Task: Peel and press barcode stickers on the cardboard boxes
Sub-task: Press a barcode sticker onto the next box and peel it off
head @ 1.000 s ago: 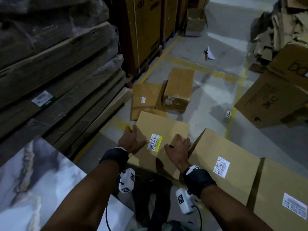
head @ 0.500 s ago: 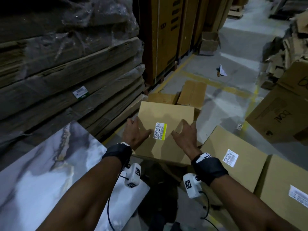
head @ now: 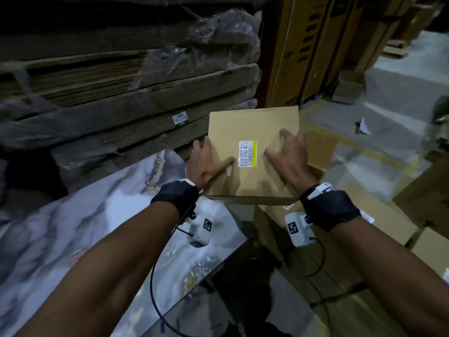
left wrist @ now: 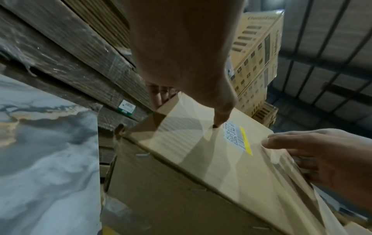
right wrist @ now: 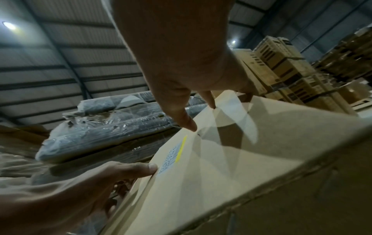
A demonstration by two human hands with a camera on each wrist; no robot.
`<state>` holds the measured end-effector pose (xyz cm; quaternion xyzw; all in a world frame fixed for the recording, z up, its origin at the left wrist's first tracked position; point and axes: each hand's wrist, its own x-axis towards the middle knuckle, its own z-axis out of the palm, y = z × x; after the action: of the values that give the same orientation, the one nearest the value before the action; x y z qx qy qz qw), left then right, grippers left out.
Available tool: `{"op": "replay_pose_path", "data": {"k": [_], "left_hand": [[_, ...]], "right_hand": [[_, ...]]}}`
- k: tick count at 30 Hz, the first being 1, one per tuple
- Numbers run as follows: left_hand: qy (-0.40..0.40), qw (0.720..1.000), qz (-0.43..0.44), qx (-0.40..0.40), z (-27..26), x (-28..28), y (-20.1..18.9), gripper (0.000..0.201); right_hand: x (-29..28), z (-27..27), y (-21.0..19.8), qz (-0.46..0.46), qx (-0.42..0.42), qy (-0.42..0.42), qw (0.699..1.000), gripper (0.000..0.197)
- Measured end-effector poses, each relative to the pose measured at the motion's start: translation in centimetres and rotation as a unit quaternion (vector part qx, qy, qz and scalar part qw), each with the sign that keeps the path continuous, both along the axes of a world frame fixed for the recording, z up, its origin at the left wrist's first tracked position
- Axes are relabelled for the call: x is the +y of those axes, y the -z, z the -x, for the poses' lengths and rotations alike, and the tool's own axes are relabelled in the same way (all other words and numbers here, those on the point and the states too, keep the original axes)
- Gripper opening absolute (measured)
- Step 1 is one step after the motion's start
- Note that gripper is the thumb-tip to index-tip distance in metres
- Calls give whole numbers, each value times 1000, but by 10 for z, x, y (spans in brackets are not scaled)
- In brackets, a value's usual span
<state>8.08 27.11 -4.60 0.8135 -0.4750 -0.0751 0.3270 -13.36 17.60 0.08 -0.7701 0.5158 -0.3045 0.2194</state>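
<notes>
The barcode sticker (head: 247, 153) is seen stuck at the centre of the cardboard box (head: 252, 132), which is gripped at nine o'clock by the left hand (head: 206, 164) and at three o'clock by the right hand (head: 289, 156), thumbs laid on top. The box should be carried level, and both edges held firmly. A marbled slab (head: 73, 227) lies at seven o'clock, wrapped cardboard stacks (head: 121, 81) at eleven, and concrete floor (head: 388, 113) at two.

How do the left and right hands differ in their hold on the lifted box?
The left hand wraps the cardboard box's left edge, fingers hidden behind it, its thumb beside the barcode sticker. The right hand spreads its fingers across the top face, clear of the sticker. Both hold the box.
</notes>
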Motion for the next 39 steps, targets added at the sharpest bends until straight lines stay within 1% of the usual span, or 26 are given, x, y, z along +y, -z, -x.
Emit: {"op": "replay_pose_path", "data": {"k": [2, 5, 9, 13, 21, 23, 25, 28, 29, 31, 33, 37, 39], "left_hand": [[-13, 999, 30, -4, -3, 16, -17, 92], [-35, 998, 51, -18, -9, 38, -39, 92], [-81, 993, 68, -48, -20, 69, -60, 84], [-133, 986, 61, -78, -28, 106, -71, 78], [-250, 964, 34, -85, -41, 205, -61, 76], [-276, 958, 27, -73, -45, 232, -57, 80], [-306, 950, 17, -67, -48, 259, -52, 83], [-351, 935, -2, -57, -49, 297, -46, 80], [-362, 931, -7, -53, -51, 308, -44, 82], [-380, 924, -18, -41, -54, 330, -41, 90], [-393, 918, -31, -36, -60, 349, -37, 95], [-402, 914, -45, -21, -73, 384, -29, 88], [-400, 914, -57, -19, -82, 399, -25, 93]], "right_hand": [[7, -7, -19, 16, -1, -9, 1000, 51], [17, -17, -37, 30, -5, -29, 999, 49], [29, -38, -47, 15, -5, -68, 998, 52], [44, -60, -48, 0, 2, -124, 992, 52], [100, -117, -34, -38, 29, -247, 968, 56], [118, -132, -28, -51, 40, -281, 958, 55], [138, -149, -21, -58, 52, -312, 947, 59], [164, -176, -9, -60, 80, -348, 932, 64], [174, -182, -7, -60, 89, -359, 927, 64], [194, -193, -6, -60, 106, -379, 917, 61], [210, -206, -2, -58, 120, -391, 911, 57], [241, -231, 7, -55, 135, -408, 901, 57], [256, -240, 9, -58, 144, -413, 897, 57]]}}
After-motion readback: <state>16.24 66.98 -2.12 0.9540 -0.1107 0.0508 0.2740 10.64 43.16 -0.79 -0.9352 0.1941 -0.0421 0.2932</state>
